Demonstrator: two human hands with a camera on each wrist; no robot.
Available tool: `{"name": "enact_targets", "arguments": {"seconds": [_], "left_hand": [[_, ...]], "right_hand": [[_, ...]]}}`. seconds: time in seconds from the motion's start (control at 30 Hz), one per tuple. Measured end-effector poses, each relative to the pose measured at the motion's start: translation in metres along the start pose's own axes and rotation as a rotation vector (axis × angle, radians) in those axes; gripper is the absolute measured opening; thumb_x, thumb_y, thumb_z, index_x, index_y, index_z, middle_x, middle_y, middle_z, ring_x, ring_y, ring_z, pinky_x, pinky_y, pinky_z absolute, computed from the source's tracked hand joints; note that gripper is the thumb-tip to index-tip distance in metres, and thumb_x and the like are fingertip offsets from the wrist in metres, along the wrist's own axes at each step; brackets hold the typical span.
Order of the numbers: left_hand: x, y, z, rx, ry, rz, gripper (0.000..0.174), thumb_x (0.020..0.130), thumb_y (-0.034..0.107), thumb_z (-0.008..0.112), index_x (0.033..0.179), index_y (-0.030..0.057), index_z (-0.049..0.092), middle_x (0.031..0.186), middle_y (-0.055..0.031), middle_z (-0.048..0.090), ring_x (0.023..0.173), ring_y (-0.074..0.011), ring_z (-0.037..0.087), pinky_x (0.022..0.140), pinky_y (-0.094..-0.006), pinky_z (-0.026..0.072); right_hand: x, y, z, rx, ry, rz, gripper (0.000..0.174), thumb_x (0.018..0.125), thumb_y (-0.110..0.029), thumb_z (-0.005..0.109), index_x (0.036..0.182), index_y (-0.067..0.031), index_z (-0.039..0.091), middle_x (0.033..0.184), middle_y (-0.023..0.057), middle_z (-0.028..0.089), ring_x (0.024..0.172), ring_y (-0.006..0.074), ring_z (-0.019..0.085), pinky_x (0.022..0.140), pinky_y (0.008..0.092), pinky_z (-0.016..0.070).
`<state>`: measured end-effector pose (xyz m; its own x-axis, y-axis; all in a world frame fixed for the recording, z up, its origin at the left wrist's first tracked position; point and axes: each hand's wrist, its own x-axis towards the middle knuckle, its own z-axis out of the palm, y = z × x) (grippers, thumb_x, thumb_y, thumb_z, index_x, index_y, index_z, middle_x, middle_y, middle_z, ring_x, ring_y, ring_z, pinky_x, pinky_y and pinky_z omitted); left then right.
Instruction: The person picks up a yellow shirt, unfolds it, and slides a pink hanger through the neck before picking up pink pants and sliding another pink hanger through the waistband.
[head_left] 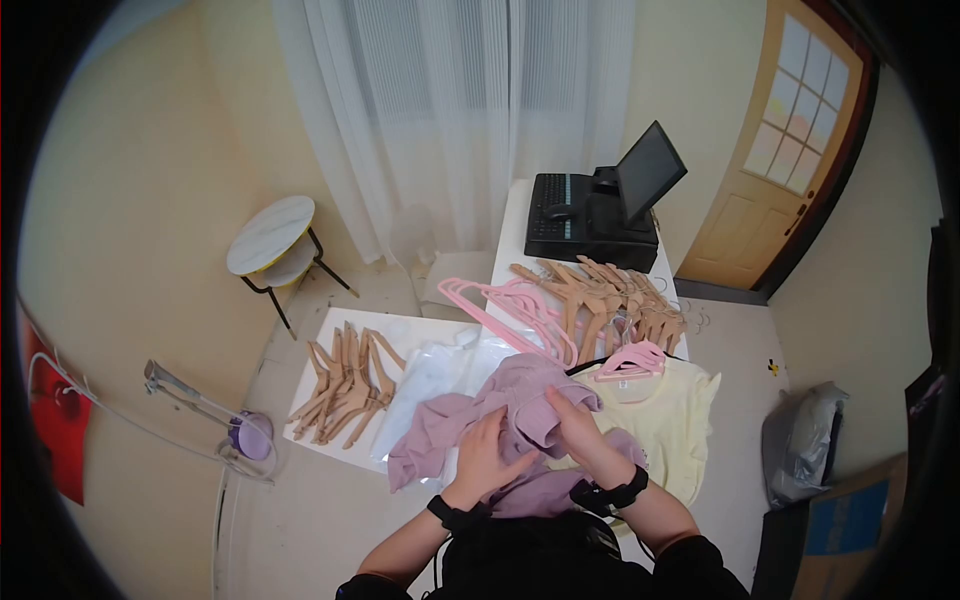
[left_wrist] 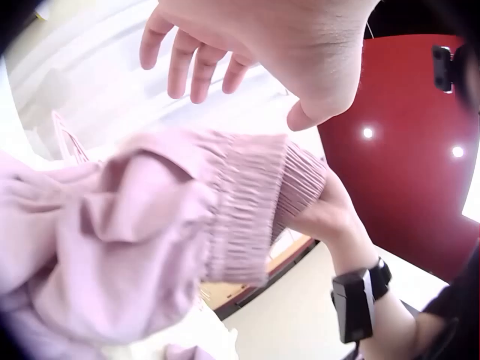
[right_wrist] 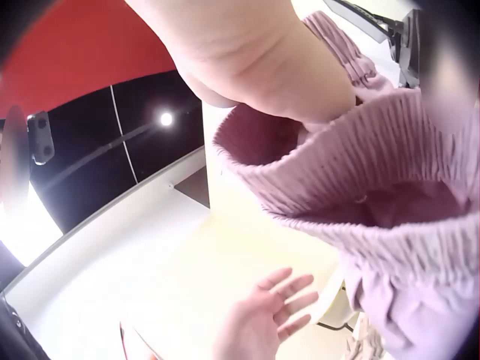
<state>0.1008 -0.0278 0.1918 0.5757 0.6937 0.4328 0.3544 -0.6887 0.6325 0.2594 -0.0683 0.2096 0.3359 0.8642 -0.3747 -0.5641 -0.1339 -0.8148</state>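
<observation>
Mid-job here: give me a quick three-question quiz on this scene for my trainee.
1. True or false: the left hand grips a hanger.
2. The right hand holds: A) the purple top, B) a cup, C) nothing.
3. Fill in: the pink hanger lies on the ___ shirt.
Key: 1 false; 2 A; 3 yellow.

Pink hangers [head_left: 505, 310], tan hanger pile [head_left: 610, 295] block table [head_left: 512, 225] beyond lilac garment [head_left: 520, 385]; bare floor [head_left: 300, 510] left.
</observation>
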Motion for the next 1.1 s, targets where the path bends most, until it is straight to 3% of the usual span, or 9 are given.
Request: {"name": "enact_targets", "arguments": {"seconds": [0.37,0.63,0.7,0.73,0.8,0.93,0.97,1.03,1.1], "left_hand": [[0.017,-0.083,-0.017,0.111,-0.030,-0.533,0.029,0.070,0.015,0.053,0.096,0.0047,0.060,0.086,-0.0145,0.063,0.079,-0.0298,0.061,0.068,-0.0372,0.0477],[0.091,-0.078,-0.086,-0.618,0.127,-0.478,0.028,0.066,0.004,0.044,0.089,-0.0010,0.060,0.072,-0.0123,0.061,0.067,-0.0193,0.057,0.064,-0.0267,0.0442],[0.100,-0.051,-0.092,-0.525,0.094,-0.433,0.029,0.064,0.003,0.044,0.088,-0.0010,0.060,0.073,-0.0133,0.061,0.068,-0.0214,0.058,0.065,-0.0277,0.0446],[0.103,-0.037,-0.094,-0.434,0.059,-0.389,0.031,0.062,0.003,0.044,0.088,-0.0009,0.060,0.074,-0.0144,0.062,0.069,-0.0235,0.059,0.065,-0.0287,0.0451],[0.108,-0.014,-0.096,-0.342,0.035,-0.304,0.031,0.060,0.004,0.045,0.087,-0.0004,0.060,0.076,-0.0160,0.062,0.071,-0.0266,0.060,0.066,-0.0302,0.0454],[0.114,0.023,-0.103,-0.237,-0.013,-0.199,0.037,0.055,0.007,0.050,0.090,0.0023,0.060,0.080,-0.0186,0.061,0.077,-0.0345,0.059,0.069,-0.0350,0.0460],[0.115,0.027,-0.104,-0.198,-0.002,-0.150,0.037,0.054,0.007,0.050,0.090,0.0029,0.060,0.081,-0.0181,0.062,0.078,-0.0346,0.059,0.070,-0.0354,0.0460],[0.117,0.040,-0.119,-0.075,0.073,-0.136,0.039,0.054,0.006,0.050,0.091,0.0034,0.059,0.082,-0.0173,0.062,0.078,-0.0348,0.059,0.070,-0.0354,0.0460],[0.122,0.036,-0.134,0.052,0.148,-0.122,0.040,0.053,0.005,0.049,0.092,0.0040,0.058,0.082,-0.0166,0.062,0.079,-0.0351,0.058,0.070,-0.0354,0.0460]], "right_hand": [[-0.008,-0.025,-0.012,-0.623,-0.122,-0.674,0.022,0.092,-0.020,0.044,0.095,0.0003,0.050,0.086,0.0030,0.050,0.081,0.0121,0.046,0.075,0.0254,0.0384],[0.032,-0.022,-0.065,-1.168,-0.479,-0.310,0.030,0.082,-0.017,0.053,0.108,-0.0006,0.052,0.099,0.0102,0.057,0.095,0.0171,0.052,0.079,0.0285,0.0415],[0.044,-0.025,-0.066,-1.208,-0.141,0.324,0.056,0.069,-0.029,0.064,0.115,-0.0019,0.046,0.104,0.0164,0.056,0.091,0.0329,0.056,0.078,0.0361,0.0444],[0.036,-0.029,-0.056,-1.209,-0.145,0.321,0.056,0.069,-0.029,0.064,0.115,-0.0019,0.046,0.104,0.0164,0.056,0.091,0.0329,0.056,0.078,0.0361,0.0444],[0.011,-0.031,-0.033,-1.534,0.216,-0.226,0.074,0.063,-0.030,0.069,0.124,-0.0043,0.038,0.103,0.0146,0.057,0.088,0.0319,0.057,0.078,0.0368,0.0456],[0.008,-0.020,0.001,-1.533,-0.117,-0.945,0.063,0.066,-0.026,0.065,0.122,-0.0054,0.043,0.089,0.0164,0.060,0.073,0.0373,0.059,0.065,0.0405,0.0485],[0.013,-0.018,-0.001,-1.533,-0.113,-0.945,0.063,0.066,-0.026,0.065,0.122,-0.0054,0.043,0.089,0.0164,0.060,0.073,0.0373,0.059,0.065,0.0405,0.0485],[0.033,-0.013,-0.007,-1.607,-0.211,-0.346,0.044,0.069,-0.026,0.063,0.107,-0.0037,0.056,0.085,0.0178,0.062,0.077,0.0381,0.059,0.066,0.0404,0.0483],[0.049,-0.026,-0.023,-1.570,0.057,-0.360,0.032,0.073,-0.022,0.057,0.099,-0.0027,0.059,0.083,0.0207,0.060,0.079,0.0371,0.059,0.069,0.0421,0.0478]]}}
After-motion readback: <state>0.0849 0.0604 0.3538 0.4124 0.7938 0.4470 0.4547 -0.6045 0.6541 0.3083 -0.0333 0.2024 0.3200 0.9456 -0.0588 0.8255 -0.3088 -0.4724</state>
